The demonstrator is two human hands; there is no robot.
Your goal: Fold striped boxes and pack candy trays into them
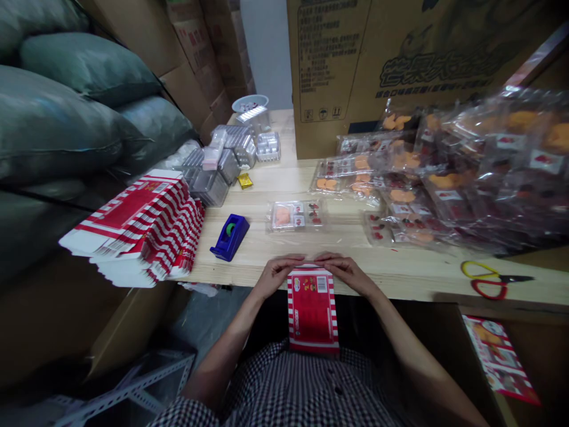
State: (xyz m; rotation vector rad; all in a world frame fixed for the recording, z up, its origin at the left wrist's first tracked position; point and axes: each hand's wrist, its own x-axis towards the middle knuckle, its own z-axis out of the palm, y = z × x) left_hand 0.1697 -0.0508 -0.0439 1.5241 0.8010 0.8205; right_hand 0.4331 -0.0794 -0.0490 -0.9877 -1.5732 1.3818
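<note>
A red cardboard box (312, 311) with white striped edges and a barcode lies in front of my body at the table's front edge. My left hand (274, 276) pinches its far left corner. At the far right corner, the fingers of my right hand (349, 274) are closed on the same box. Just beyond my hands lies a clear plastic pack (297, 216) with an orange piece and small red pieces inside. A blue tape dispenser (230, 238) with a green core stands to the left of my hands.
Striped flat boxes (128, 219) are stacked at left, near clear plastic cases (213, 184) and a yellow packet (245, 181). Filled clear bags (444, 178) pile up at right. Scissors (495, 279) lie by the front edge. A large carton (329, 77) stands behind.
</note>
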